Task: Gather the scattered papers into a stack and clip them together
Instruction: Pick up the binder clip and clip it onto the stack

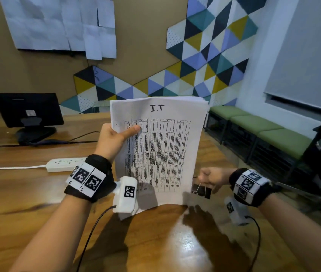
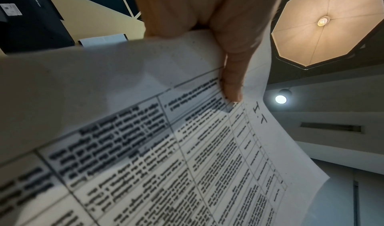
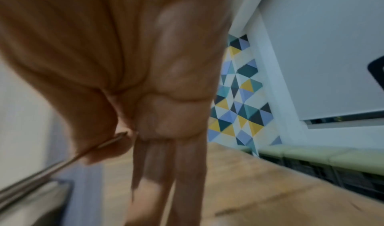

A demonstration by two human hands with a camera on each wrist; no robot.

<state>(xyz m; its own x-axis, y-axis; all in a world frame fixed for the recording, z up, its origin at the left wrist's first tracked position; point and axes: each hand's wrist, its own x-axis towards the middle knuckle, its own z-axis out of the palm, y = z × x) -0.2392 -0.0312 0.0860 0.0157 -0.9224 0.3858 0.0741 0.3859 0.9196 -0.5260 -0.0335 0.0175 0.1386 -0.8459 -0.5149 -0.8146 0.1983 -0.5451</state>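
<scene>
— Left hand (image 1: 114, 140) first: where's it at?
— Gripping the paper stack (image 1: 159, 148) by its left edge, thumb on the printed top sheet, stack upright with its bottom edge on the desk (image 1: 37, 203), long axis vertical.
— And across to the right?
— Right hand (image 1: 212, 178) pinches the wire handles of a black binder clip (image 1: 201, 190), just beside the stack's lower right corner.
— So that hand is nearer?
— Yes; I'd judge the clip only has to travel left onto that edge.
</scene>
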